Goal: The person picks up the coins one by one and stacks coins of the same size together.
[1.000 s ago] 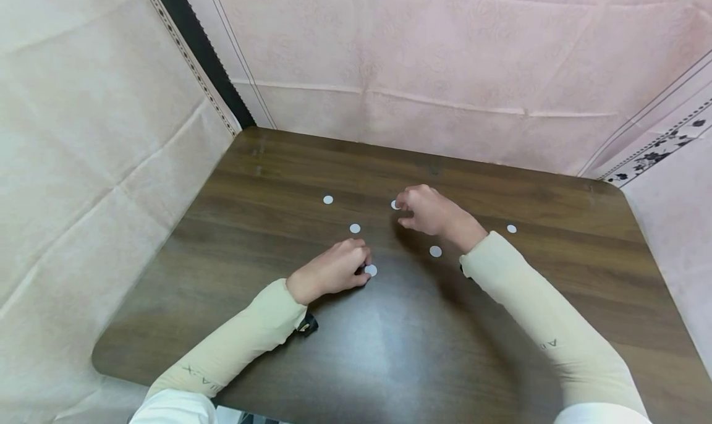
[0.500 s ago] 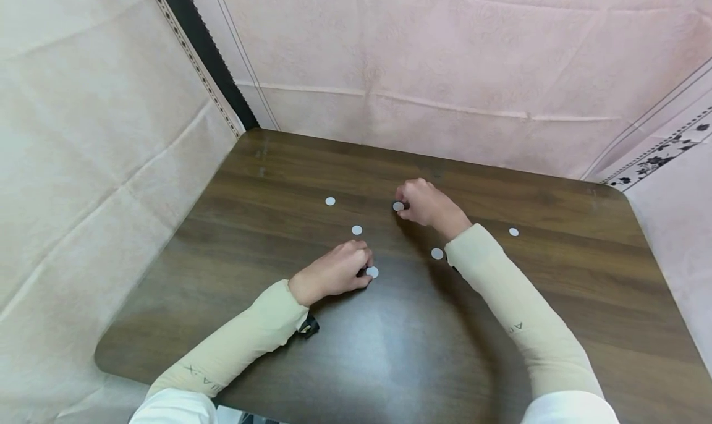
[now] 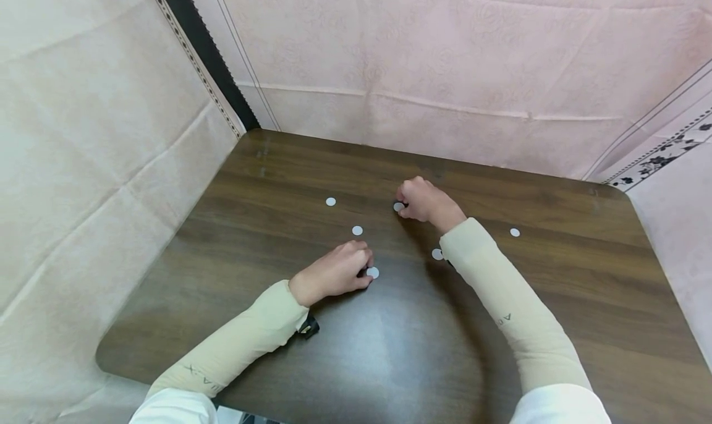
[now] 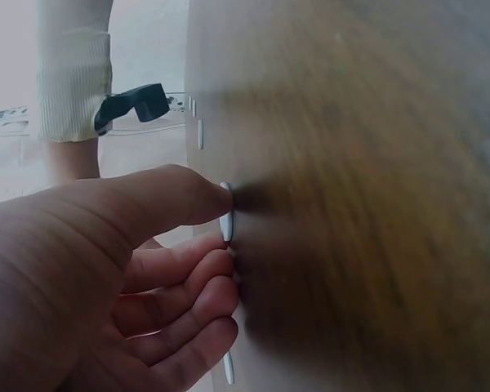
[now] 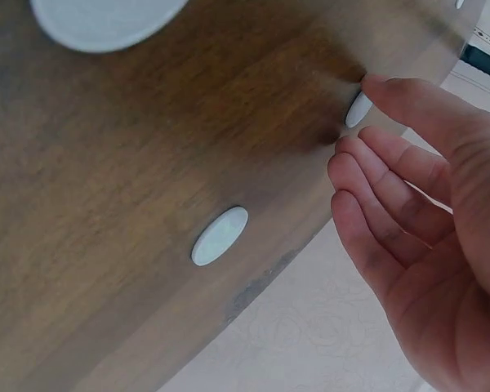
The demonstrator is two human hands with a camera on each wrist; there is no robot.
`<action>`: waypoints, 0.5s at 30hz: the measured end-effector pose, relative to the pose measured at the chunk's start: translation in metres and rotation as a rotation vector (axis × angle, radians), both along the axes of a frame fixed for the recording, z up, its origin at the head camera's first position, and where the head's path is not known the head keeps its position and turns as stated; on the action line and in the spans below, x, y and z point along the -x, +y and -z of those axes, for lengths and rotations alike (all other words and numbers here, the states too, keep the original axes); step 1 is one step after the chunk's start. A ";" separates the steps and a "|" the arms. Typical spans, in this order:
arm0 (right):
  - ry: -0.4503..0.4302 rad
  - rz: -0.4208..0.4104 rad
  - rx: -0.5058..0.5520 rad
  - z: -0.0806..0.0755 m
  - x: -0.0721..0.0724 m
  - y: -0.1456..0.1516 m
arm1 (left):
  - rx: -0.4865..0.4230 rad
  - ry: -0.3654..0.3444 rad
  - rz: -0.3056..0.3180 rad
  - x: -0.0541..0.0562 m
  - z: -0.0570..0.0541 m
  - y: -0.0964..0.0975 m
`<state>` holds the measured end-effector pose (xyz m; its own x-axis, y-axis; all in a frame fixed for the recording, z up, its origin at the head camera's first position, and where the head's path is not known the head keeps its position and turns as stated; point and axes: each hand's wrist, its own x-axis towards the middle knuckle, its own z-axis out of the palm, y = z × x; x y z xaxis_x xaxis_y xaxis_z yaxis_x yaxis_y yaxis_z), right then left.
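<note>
On the brown table lie several flat white round discs. My left hand rests low over the wood, its thumb and index finger pinching one white disc by the edges; the left wrist view has this disc between the two tips. Farther away, my right hand pinches another white disc between thumb and index finger. In the right wrist view, that disc is small and seen at a slant, with fingertip shadows beside it. Both discs lie at the tabletop.
More white discs lie at the far left, just beyond my left hand, beside my right cuff and at right. Pale patterned cloth hangs behind the table, and another cloth at left.
My right fingers have come around the far disc and taken hold of its edges, while the right forearm swung inward to the left. My left hand has stayed on its disc.
</note>
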<state>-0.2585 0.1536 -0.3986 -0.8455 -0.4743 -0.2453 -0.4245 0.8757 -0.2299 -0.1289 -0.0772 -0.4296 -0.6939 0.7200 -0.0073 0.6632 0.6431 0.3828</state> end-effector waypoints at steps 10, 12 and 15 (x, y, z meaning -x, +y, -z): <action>-0.073 -0.054 -0.015 -0.007 0.014 -0.003 | 0.009 0.005 0.010 -0.001 -0.004 0.000; -0.073 -0.078 -0.027 -0.008 0.018 -0.003 | 0.012 0.000 0.010 -0.001 -0.003 0.000; -0.075 -0.086 -0.040 -0.007 0.022 -0.003 | 0.012 -0.007 0.008 0.000 -0.003 0.000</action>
<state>-0.2805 0.1502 -0.3914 -0.7805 -0.5329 -0.3267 -0.4816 0.8459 -0.2291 -0.1288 -0.0773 -0.4269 -0.6882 0.7252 -0.0207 0.6656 0.6425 0.3796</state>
